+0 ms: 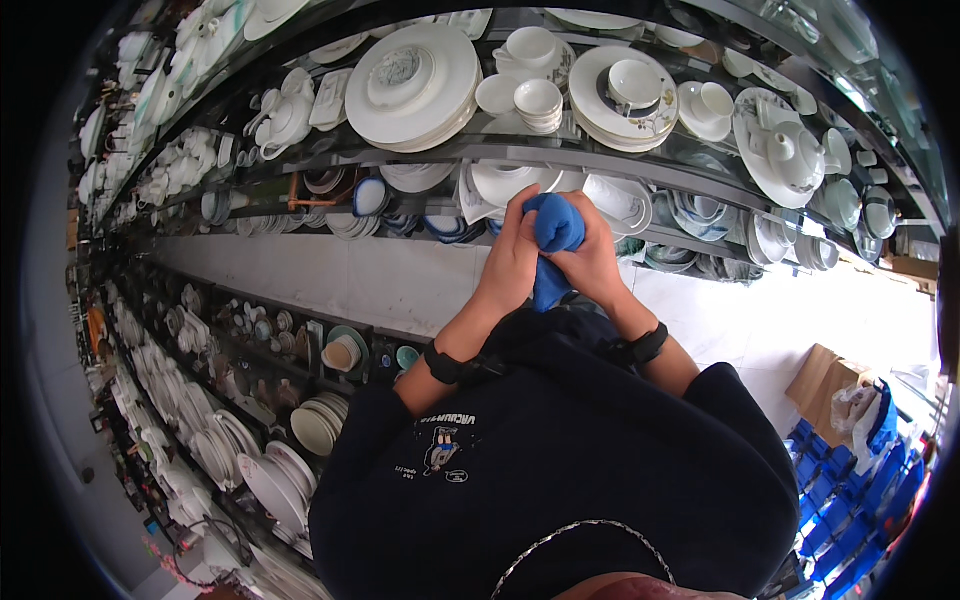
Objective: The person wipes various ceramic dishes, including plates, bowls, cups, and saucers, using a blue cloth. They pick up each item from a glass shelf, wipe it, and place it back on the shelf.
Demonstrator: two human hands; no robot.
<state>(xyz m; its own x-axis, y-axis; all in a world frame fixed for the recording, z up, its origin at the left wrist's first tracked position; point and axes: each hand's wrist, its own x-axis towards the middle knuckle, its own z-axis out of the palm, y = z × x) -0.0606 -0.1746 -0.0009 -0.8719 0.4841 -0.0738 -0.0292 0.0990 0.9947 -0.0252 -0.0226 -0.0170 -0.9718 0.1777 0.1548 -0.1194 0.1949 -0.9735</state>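
Both my hands are closed around a bunched blue cloth (560,226), held up in front of my chest near the shelf edge. My left hand (514,252) wraps its left side, with the fingers reaching up over the top. My right hand (592,256) grips the other side, thumb pressed in below the bundle. A loose tail of the cloth hangs down between my wrists. Whether anything is wrapped inside the cloth cannot be seen. Just beyond my hands, white dishes (622,205) sit on a lower shelf.
A glass shelf ahead carries stacked white plates (415,95), small bowls (539,103), a cup (634,82) and a teapot (795,152). Another rack with plates (318,425) stands at my left. A cardboard box (815,385) and blue crates (835,500) are at the right.
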